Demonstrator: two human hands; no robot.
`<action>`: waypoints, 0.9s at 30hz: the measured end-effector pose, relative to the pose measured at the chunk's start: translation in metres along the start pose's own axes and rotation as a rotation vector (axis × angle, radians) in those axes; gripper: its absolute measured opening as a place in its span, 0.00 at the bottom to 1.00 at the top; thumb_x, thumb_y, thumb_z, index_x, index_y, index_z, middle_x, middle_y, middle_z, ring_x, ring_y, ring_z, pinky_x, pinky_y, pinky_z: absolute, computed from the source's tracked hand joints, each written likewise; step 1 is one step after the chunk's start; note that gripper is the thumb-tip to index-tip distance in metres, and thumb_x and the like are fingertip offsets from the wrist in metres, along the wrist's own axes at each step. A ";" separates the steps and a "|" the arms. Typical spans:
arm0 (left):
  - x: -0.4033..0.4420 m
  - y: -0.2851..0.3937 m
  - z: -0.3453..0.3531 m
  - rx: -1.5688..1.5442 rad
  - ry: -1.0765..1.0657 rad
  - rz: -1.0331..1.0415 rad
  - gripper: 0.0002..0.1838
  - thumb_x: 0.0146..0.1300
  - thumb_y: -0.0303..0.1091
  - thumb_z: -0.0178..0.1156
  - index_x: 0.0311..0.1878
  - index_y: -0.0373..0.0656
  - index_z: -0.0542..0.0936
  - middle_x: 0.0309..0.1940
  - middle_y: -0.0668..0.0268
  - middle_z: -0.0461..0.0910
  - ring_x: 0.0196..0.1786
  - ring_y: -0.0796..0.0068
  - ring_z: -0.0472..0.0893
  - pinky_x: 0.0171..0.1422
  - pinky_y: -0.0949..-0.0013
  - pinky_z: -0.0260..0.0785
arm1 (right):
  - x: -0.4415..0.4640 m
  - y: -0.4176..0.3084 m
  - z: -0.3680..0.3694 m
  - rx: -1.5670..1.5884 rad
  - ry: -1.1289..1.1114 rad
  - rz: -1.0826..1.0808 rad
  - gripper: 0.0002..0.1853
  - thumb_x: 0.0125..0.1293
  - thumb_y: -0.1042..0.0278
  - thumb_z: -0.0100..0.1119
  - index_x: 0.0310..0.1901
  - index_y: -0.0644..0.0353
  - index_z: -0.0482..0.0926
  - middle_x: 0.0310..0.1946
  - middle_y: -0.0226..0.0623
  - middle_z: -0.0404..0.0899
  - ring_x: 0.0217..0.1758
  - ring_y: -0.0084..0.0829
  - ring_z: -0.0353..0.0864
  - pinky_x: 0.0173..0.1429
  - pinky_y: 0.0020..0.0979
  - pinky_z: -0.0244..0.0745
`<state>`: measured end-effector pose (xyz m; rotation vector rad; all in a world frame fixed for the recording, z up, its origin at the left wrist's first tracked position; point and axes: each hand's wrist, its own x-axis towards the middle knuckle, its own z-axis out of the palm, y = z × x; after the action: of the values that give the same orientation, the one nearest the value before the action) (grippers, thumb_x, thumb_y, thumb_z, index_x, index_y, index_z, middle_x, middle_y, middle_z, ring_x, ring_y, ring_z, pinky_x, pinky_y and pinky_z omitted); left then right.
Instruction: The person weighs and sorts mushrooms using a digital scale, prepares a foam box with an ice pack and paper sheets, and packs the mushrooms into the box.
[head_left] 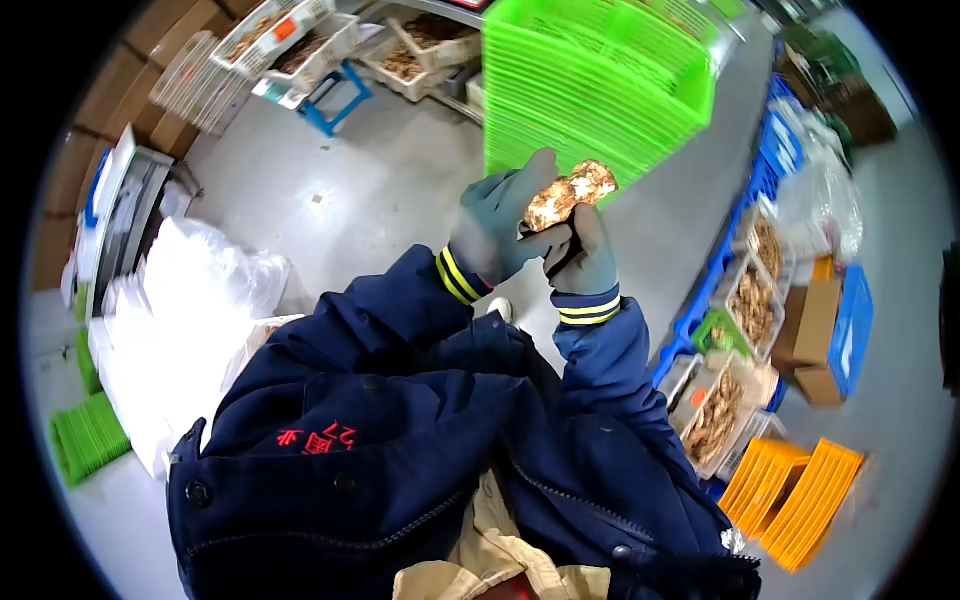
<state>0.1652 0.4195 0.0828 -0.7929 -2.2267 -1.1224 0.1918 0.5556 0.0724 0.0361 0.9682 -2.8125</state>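
The gloved left hand (508, 215) and right hand (588, 258) hold a lumpy brown thing (572, 195) between them, just this side of the green basket stack (590, 110). It could slip — bumps are hard to grip — and hit the floor (400, 180) if the hands loosen.

The grey floor (390, 215) is carrying a blue stool (338, 105) toward the top and a white shoe (501, 308) near the middle. A tall green stack (570, 110) is rising above it, its foot partly hidden. Green crates (88, 438) are standing at lower left, yellow crates (765, 482) at lower right. Along the right, a long blue base (688, 328) is lying on the floor, and white baskets (738, 420) of brown, shell-like pieces are resting on it in a row.
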 end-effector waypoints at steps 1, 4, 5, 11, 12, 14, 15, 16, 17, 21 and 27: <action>0.008 -0.018 -0.010 0.038 0.024 -0.012 0.40 0.40 0.36 0.70 0.59 0.37 0.65 0.48 0.55 0.76 0.44 0.57 0.78 0.45 0.63 0.71 | 0.026 0.006 0.008 -0.018 -0.028 0.056 0.15 0.63 0.68 0.45 0.48 0.68 0.67 0.37 0.43 0.75 0.35 0.32 0.77 0.41 0.29 0.73; 0.008 -0.032 -0.041 -0.009 -0.019 -0.177 0.46 0.37 0.30 0.72 0.62 0.37 0.60 0.50 0.53 0.74 0.46 0.58 0.78 0.48 0.64 0.71 | 0.064 0.024 0.039 -0.043 -0.150 0.107 0.19 0.61 0.66 0.46 0.52 0.66 0.67 0.40 0.41 0.75 0.38 0.32 0.76 0.41 0.31 0.74; 0.008 -0.044 -0.057 0.020 0.007 -0.199 0.46 0.37 0.30 0.72 0.62 0.37 0.60 0.50 0.53 0.74 0.46 0.58 0.78 0.48 0.64 0.71 | 0.084 0.041 0.039 -0.059 -0.233 0.128 0.22 0.59 0.69 0.50 0.55 0.65 0.65 0.41 0.41 0.75 0.43 0.34 0.76 0.42 0.32 0.74; -0.042 -0.129 -0.152 0.040 0.384 -0.604 0.46 0.44 0.31 0.71 0.65 0.36 0.54 0.51 0.53 0.72 0.54 0.64 0.73 0.59 0.64 0.64 | 0.212 0.143 0.084 -0.023 -0.290 0.321 0.22 0.54 0.83 0.50 0.54 0.64 0.66 0.44 0.46 0.75 0.43 0.37 0.78 0.48 0.36 0.76; -0.061 -0.154 -0.168 0.038 0.411 -0.720 0.46 0.45 0.31 0.70 0.65 0.37 0.54 0.52 0.53 0.72 0.54 0.64 0.73 0.59 0.63 0.65 | 0.236 0.160 0.088 -0.077 -0.337 0.296 0.21 0.54 0.84 0.51 0.52 0.64 0.68 0.43 0.44 0.75 0.41 0.35 0.78 0.46 0.35 0.76; -0.073 -0.179 -0.193 0.050 0.564 -0.929 0.44 0.47 0.29 0.69 0.65 0.41 0.55 0.50 0.57 0.73 0.50 0.67 0.74 0.56 0.66 0.67 | 0.288 0.197 0.078 -0.108 -0.250 0.350 0.19 0.53 0.80 0.56 0.49 0.62 0.70 0.39 0.38 0.76 0.39 0.31 0.78 0.42 0.32 0.77; -0.094 -0.205 -0.203 0.017 0.569 -0.922 0.43 0.47 0.28 0.68 0.65 0.42 0.56 0.47 0.59 0.74 0.46 0.71 0.75 0.52 0.69 0.68 | 0.311 0.203 0.086 -0.094 -0.177 0.376 0.18 0.53 0.77 0.59 0.48 0.62 0.71 0.36 0.35 0.77 0.37 0.30 0.78 0.40 0.32 0.78; -0.101 -0.238 -0.212 -0.055 0.619 -0.955 0.43 0.47 0.27 0.68 0.66 0.42 0.56 0.43 0.61 0.73 0.43 0.75 0.73 0.50 0.72 0.67 | 0.338 0.213 0.100 -0.155 -0.058 0.350 0.16 0.54 0.71 0.61 0.45 0.60 0.73 0.32 0.32 0.76 0.32 0.29 0.78 0.37 0.31 0.78; -0.106 -0.259 -0.220 -0.095 0.631 -1.002 0.41 0.48 0.28 0.67 0.65 0.43 0.57 0.42 0.62 0.73 0.42 0.77 0.73 0.50 0.72 0.68 | 0.364 0.221 0.099 -0.213 0.061 0.385 0.12 0.56 0.68 0.59 0.42 0.59 0.74 0.30 0.31 0.76 0.28 0.28 0.77 0.31 0.29 0.77; -0.048 -0.316 -0.254 -0.216 0.501 -1.082 0.37 0.52 0.29 0.62 0.65 0.45 0.58 0.41 0.62 0.73 0.37 0.77 0.74 0.46 0.72 0.70 | 0.467 0.186 0.113 -0.259 0.136 0.221 0.15 0.55 0.58 0.62 0.34 0.63 0.75 0.20 0.35 0.73 0.16 0.25 0.71 0.17 0.22 0.67; 0.030 -0.418 -0.242 -0.349 0.351 -1.016 0.35 0.55 0.28 0.60 0.65 0.45 0.57 0.44 0.59 0.73 0.40 0.75 0.75 0.46 0.72 0.70 | 0.630 0.050 0.133 -1.064 0.517 -0.225 0.30 0.46 0.53 0.69 0.41 0.73 0.74 0.29 0.41 0.77 0.26 0.26 0.75 0.25 0.25 0.70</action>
<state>-0.1019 0.0231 0.0074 0.5128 -2.1284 -1.9396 -0.4170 0.3412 0.0987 0.5496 2.5613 -2.0879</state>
